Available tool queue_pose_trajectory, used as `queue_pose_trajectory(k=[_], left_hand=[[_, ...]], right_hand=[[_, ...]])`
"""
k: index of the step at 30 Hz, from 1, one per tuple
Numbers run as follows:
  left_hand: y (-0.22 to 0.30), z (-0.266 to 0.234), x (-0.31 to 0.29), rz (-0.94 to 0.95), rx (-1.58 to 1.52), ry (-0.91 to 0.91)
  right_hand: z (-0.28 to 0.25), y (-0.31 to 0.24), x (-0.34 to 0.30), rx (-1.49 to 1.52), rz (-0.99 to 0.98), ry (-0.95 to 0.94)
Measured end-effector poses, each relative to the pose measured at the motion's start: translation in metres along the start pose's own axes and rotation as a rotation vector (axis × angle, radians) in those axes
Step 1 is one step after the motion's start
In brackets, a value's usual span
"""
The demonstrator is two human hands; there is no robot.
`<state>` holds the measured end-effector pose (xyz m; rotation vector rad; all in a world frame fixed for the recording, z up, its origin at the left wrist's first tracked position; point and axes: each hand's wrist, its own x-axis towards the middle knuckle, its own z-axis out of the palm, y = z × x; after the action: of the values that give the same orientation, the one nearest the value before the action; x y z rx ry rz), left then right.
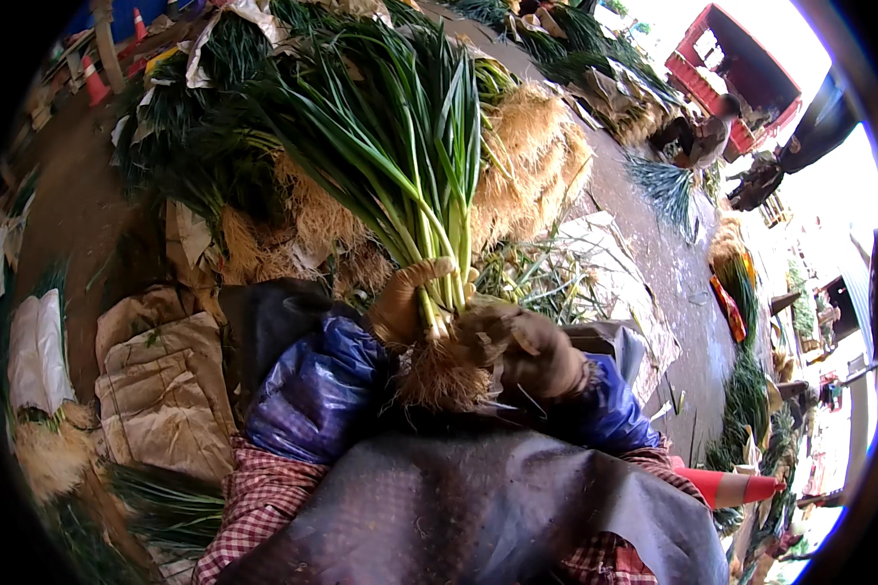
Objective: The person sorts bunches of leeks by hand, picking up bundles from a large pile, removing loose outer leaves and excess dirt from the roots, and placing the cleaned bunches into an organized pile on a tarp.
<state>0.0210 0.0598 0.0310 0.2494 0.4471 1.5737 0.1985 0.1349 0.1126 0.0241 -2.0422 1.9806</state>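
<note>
Holding green onions [415, 171] upright in the curled left hand [398, 304], roots [439, 377] beside a right hand [529, 353] of unclear grip.

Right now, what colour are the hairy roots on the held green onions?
The roots are brown, showing best in the head view.

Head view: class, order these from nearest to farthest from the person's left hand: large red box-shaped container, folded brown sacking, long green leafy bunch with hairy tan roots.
From the left hand:
1. Long green leafy bunch: held in it, centre.
2. Folded brown sacking: lower left, beside the person.
3. Large red box-shaped container: far background, upper right.
</note>
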Motion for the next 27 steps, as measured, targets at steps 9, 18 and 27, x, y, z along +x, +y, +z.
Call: queue_pose_trajectory(k=[9,18,27], left_hand=[[-0.004,0.006,0.006,0.063,0.039,0.019],[-0.005,0.002,0.012,0.015,0.086,-0.061],[0.016,0.026,0.025,0.191,0.234,-0.091]], right_hand=[[-0.092,0.001,-0.061,-0.311,0.13,0.787],[-0.019,0.053,-0.006,-1.516,-0.219,0.017],[-0.037,0.003,-0.024,-0.495,-0.166,-0.039]])
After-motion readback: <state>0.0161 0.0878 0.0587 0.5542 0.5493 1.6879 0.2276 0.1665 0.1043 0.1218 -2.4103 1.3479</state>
